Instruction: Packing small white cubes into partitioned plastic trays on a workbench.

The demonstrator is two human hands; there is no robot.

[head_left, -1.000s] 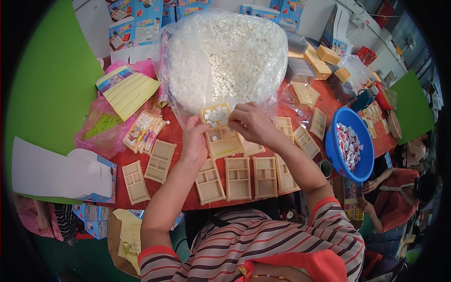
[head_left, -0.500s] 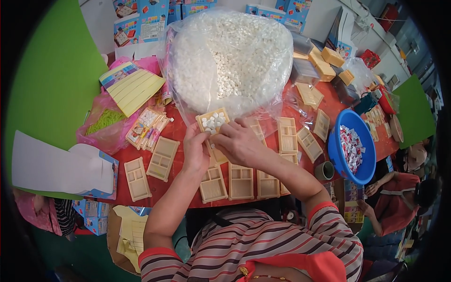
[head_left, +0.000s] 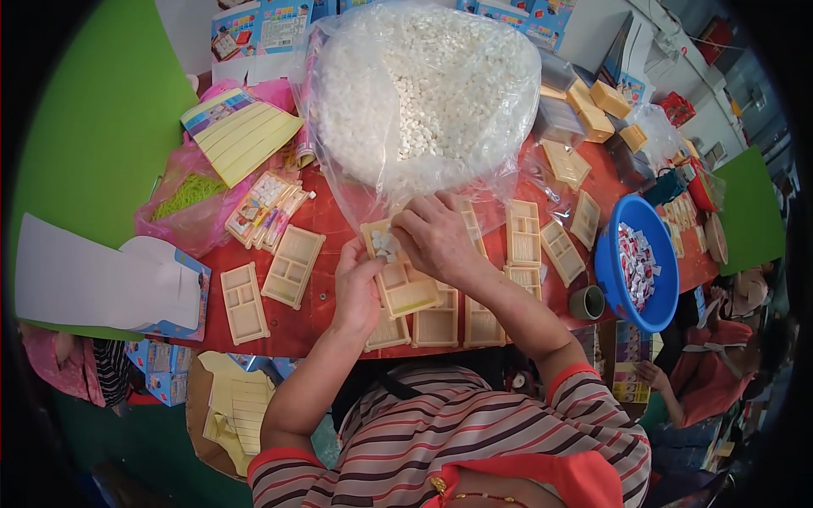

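Note:
My left hand grips the left edge of a cream compartment tray, thumb on top, holding it up over the table. Small white pieces lie in the tray's far compartment; its nearer compartments show bare. My right hand is over that far compartment, fingers bent and close together; whatever they hold is hidden. Beneath and beside the held tray stand more cream trays. Just beyond my hands is a large clear plastic bag full of white pieces.
At the right stand a blue basin of small printed packets and a dark cup. On the left are a pink bag with green strands, yellow sheets and filled trays. Another person sits at the far right.
My right hand has shifted a little away from me across the tray. Fewer white pieces show in the far compartment, and the tray's nearer compartments have come into view.

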